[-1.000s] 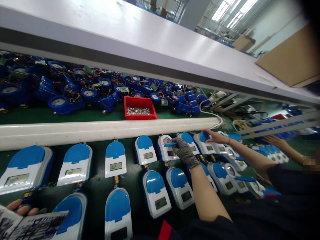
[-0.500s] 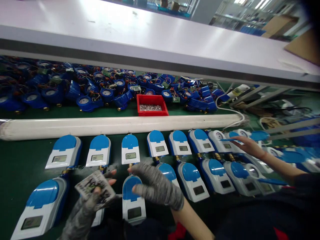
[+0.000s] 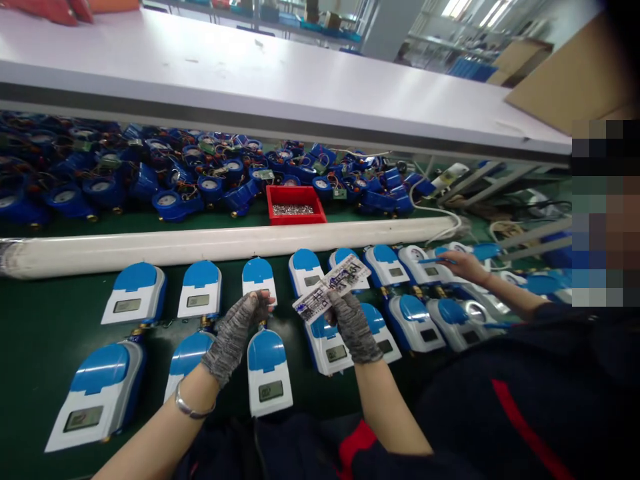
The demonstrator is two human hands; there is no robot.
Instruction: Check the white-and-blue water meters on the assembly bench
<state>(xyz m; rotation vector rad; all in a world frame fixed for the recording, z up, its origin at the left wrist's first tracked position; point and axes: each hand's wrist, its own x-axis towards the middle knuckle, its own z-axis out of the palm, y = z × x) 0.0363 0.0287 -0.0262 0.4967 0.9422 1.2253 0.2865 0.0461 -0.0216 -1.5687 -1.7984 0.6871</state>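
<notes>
Card [image 3: 331,289], printed and tilted, is pinched in the gloved right hand [image 3: 353,324] above two rows of blue-and-white meters [image 3: 269,369] on the green counter [image 3: 35,333]. Left hand [image 3: 235,333], gloved, curls loosely over a meter, gripping nothing. Behind a white tube [image 3: 210,243] lie blue parts and a red tray [image 3: 294,203] under a white shelf [image 3: 250,73].

Views: one, head-worn.
Position: above the near edge of the green bench [image 3: 40,347], close over the gloved hands.
Facing: forward and down toward 12 o'clock, slightly tilted.
Reach: white tube [image 3: 200,243] mid-frame, white shelf [image 3: 250,73] beyond.
Shared: nothing, no second view.
</notes>
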